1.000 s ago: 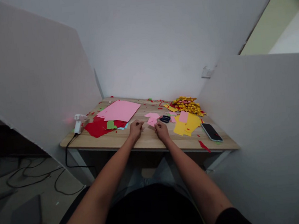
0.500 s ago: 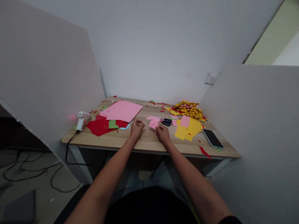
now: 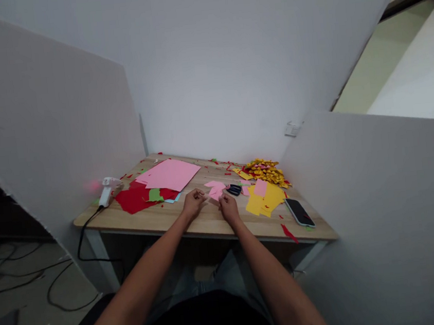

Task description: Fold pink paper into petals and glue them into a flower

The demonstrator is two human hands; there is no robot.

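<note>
Some pink paper (image 3: 215, 189) points left, long axis unclear.

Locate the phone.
In the head view, the phone lies near the right end of the table, just right of the yellow paper.

small pieces (image 3: 215, 189): pink | large sheets (image 3: 171, 174): pink | torn paper (image 3: 132, 200): red | pile (image 3: 267, 172): mostly yellow | tabletop (image 3: 130, 221): brown woodgrain

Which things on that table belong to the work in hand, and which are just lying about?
Likely in the work:
small pink paper pieces, just beyond the left hand and right hand
perhaps the dark item beside them

Apparently lying about, untouched:
phone
white corded device
large pink sheets
yellow sheets
red paper
</note>
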